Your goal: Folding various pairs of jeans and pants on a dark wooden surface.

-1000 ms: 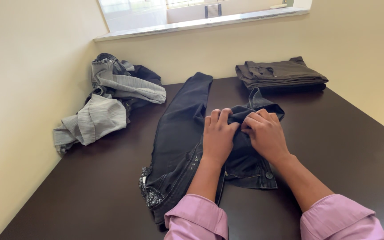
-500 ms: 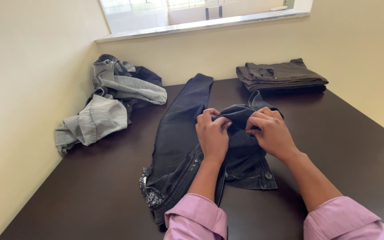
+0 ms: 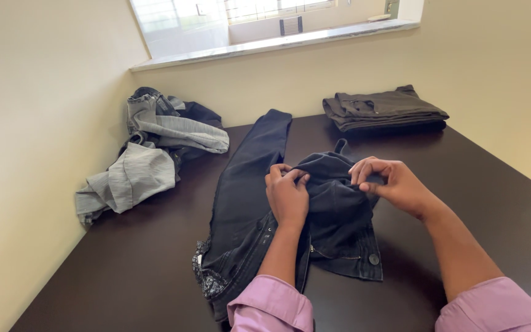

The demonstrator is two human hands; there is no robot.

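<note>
A pair of black jeans (image 3: 247, 184) lies on the dark brown table (image 3: 487, 197), one leg stretched toward the far wall, the other bunched up near the waistband. My left hand (image 3: 287, 193) pinches the bunched black fabric on its left side. My right hand (image 3: 391, 184) grips the same bunch on its right, fingers curled around a fold. Between the hands the fabric rises a little off the table. Pink sleeves cover both forearms at the bottom edge.
A heap of grey and dark jeans (image 3: 155, 147) lies in the far left corner by the wall. A folded dark grey stack of trousers (image 3: 382, 109) sits at the far right of the table. A window ledge (image 3: 278, 44) runs above.
Both hands went from pressing flat on the bunched leg to pinching it, and they have moved apart while lifting the fabric slightly.
</note>
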